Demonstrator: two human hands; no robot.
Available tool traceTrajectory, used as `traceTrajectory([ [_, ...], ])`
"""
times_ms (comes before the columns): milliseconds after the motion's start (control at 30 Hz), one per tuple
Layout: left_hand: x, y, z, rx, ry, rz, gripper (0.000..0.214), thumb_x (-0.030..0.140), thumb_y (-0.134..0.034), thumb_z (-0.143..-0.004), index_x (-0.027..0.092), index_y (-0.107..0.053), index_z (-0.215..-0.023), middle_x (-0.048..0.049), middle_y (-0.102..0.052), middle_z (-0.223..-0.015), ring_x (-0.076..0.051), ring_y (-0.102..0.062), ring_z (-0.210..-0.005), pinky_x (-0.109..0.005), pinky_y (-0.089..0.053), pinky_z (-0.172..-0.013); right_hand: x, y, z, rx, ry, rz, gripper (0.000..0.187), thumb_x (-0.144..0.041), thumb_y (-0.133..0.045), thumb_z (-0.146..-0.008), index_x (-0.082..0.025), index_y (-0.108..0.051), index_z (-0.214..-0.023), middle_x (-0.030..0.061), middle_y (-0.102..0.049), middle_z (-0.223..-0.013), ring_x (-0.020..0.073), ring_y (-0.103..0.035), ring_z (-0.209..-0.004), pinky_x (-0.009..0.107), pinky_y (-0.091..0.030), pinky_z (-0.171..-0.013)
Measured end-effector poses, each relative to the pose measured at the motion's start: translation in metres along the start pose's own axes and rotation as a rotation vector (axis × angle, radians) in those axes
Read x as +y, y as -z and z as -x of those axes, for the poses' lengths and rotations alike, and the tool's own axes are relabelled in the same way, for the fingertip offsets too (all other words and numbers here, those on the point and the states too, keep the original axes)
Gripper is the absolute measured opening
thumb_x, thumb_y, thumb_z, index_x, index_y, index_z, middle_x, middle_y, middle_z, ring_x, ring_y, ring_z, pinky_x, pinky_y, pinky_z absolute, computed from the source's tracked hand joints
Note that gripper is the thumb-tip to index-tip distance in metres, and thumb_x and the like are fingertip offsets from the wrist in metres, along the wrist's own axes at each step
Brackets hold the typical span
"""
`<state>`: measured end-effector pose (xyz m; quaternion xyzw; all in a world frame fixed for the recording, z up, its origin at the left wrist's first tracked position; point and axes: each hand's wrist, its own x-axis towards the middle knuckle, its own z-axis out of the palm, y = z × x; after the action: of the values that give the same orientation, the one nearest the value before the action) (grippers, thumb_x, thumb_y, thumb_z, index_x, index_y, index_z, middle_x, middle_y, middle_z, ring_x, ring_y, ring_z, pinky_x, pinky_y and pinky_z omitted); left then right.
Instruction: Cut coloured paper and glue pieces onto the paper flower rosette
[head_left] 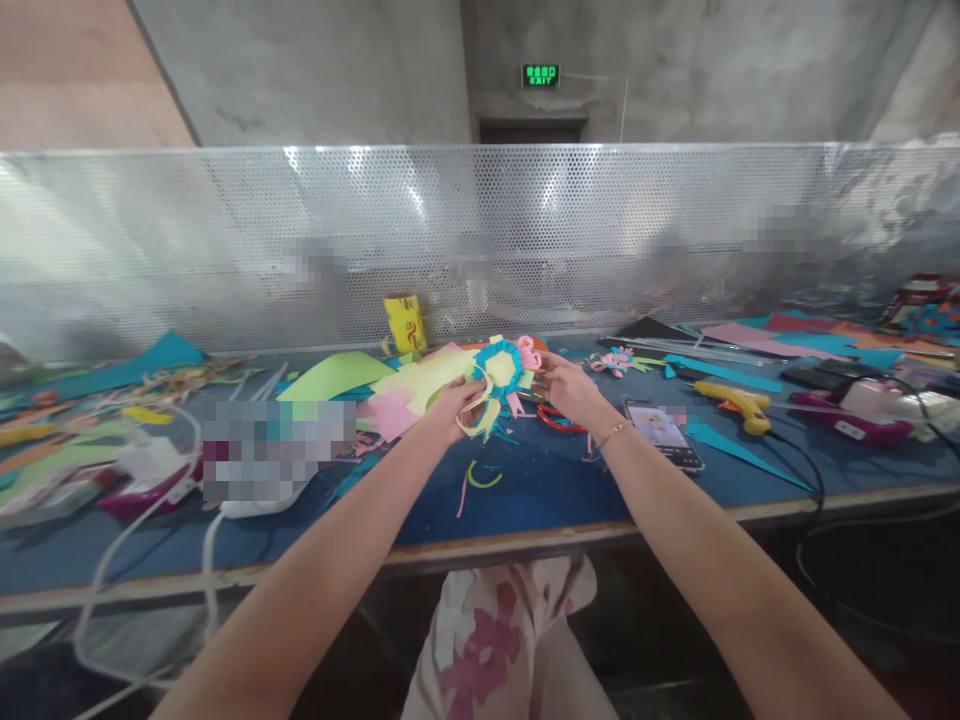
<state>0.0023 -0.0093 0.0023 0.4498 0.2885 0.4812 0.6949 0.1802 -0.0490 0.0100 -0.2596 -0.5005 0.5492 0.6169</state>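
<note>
Both hands hold up a paper flower with a yellow middle, a blue ring and pink bits, just above the blue table. My left hand pinches its lower left edge, where pale yellow strips hang. My right hand grips its right side with closed fingers; a thin bracelet circles that wrist. Red-handled scissors lie under my right hand.
A phone lies right of my right wrist, a yellow glue gun with a black cord beyond it. Coloured paper sheets and scraps cover the table. A yellow box leans on the perforated metal screen. White cables trail left.
</note>
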Motion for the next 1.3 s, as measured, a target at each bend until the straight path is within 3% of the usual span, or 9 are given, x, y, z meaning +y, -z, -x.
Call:
traceTrajectory([
  [100,0.002,-0.001,0.002,-0.028,0.008,-0.002,0.019,0.013,-0.066,-0.06,0.011,-0.059,-0.078,-0.0041,-0.063,-0.062,-0.014,-0.06,-0.052,-0.025,-0.049,-0.05,0.005,0.002,-0.002,0.028,0.068,0.048,0.043,-0.008,-0.054,-0.055,-0.026,-0.06,-0.093,-0.0019,-0.061,-0.1,0.012,-0.057,-0.083,0.027,-0.046,-0.075],
  [233,0.0,-0.001,0.002,0.005,-0.002,-0.003,0.018,0.013,-0.067,-0.059,0.011,-0.06,-0.075,-0.0034,-0.062,-0.059,-0.013,-0.059,-0.051,-0.023,-0.048,-0.049,0.011,0.003,-0.005,0.056,0.105,0.136,0.038,-0.014,-0.057,-0.059,-0.028,-0.06,-0.095,-0.0024,-0.062,-0.097,0.0127,-0.057,-0.085,0.029,-0.046,-0.076],
  [433,-0.003,0.001,-0.003,0.0,-0.015,0.025,0.016,0.011,-0.067,-0.058,0.01,-0.06,-0.072,-0.0028,-0.062,-0.058,-0.011,-0.058,-0.049,-0.021,-0.047,-0.048,0.018,0.004,-0.006,-0.014,0.08,0.226,0.034,-0.019,-0.057,-0.062,-0.028,-0.06,-0.095,-0.0025,-0.064,-0.093,0.0143,-0.058,-0.083,0.029,-0.047,-0.073],
  [667,-0.004,0.001,-0.003,0.038,-0.026,0.022,0.016,0.011,-0.067,-0.057,0.012,-0.057,-0.069,-0.0008,-0.059,-0.055,-0.011,-0.056,-0.046,-0.022,-0.046,-0.046,0.018,0.001,-0.005,0.02,0.058,0.266,0.033,-0.02,-0.058,-0.062,-0.028,-0.06,-0.095,-0.0024,-0.063,-0.095,0.0142,-0.058,-0.082,0.028,-0.047,-0.07],
  [900,-0.005,0.0,-0.003,0.096,-0.052,-0.058,0.021,0.017,-0.07,-0.052,0.013,-0.055,-0.067,0.002,-0.056,-0.049,-0.009,-0.052,-0.041,-0.021,-0.043,-0.043,0.006,-0.008,0.0,0.018,0.046,0.097,0.042,-0.014,-0.055,-0.06,-0.025,-0.057,-0.101,-0.0006,-0.061,-0.103,0.0137,-0.057,-0.083,0.03,-0.046,-0.074],
  [1100,-0.007,-0.003,-0.002,0.049,-0.114,-0.11,0.026,0.02,-0.072,-0.048,0.014,-0.056,-0.068,0.0012,-0.06,-0.055,-0.01,-0.054,-0.046,-0.021,-0.043,-0.047,0.004,-0.009,0.001,0.147,-0.05,-0.039,0.018,-0.026,-0.059,-0.064,-0.02,-0.058,-0.081,0.0007,-0.063,-0.077,0.0121,-0.058,-0.069,0.029,-0.048,-0.071],
  [1300,-0.015,0.002,-0.009,0.067,-0.27,-0.274,0.028,0.026,-0.069,-0.053,0.014,-0.056,-0.075,0.001,-0.06,-0.059,-0.009,-0.053,-0.047,-0.022,-0.042,-0.049,0.016,-0.006,-0.003,0.149,0.016,0.07,0.037,-0.027,-0.069,-0.056,-0.021,-0.054,-0.09,-0.0018,-0.062,-0.076,0.0108,-0.057,-0.068,0.027,-0.047,-0.068],
])
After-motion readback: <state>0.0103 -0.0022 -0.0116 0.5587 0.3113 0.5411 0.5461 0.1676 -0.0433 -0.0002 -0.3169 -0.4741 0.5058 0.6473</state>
